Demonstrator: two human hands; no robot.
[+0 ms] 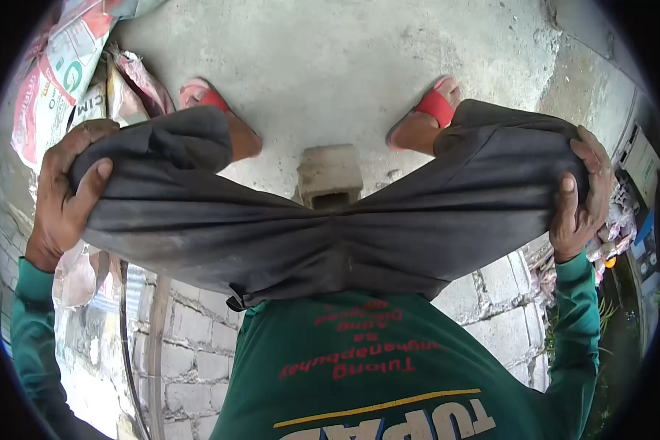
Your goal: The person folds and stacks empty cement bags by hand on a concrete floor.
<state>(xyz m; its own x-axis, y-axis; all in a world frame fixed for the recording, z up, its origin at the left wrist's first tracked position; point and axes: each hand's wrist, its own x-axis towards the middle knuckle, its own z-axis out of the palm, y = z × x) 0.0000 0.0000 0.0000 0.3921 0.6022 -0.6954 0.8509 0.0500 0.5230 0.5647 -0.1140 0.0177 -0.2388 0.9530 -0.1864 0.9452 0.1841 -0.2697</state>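
My left hand rests on my left knee, its thumb apart from the fingers, which curve over the outer side of the dark trousers. On the other knee lies my right hand in much the same way, thumb raised and fingers over the far side, partly hidden. Neither hand holds any object. Between my spread legs, a grey hollow concrete block stands on the floor, partly covered by the trousers. My feet are in red slippers, set wide apart.
Printed sacks lean at the upper left beside my left hand. Beneath and behind me are grey blocks with visible joints. A pale panel and a heap of mixed items lie to the right. The concrete floor stretches ahead.
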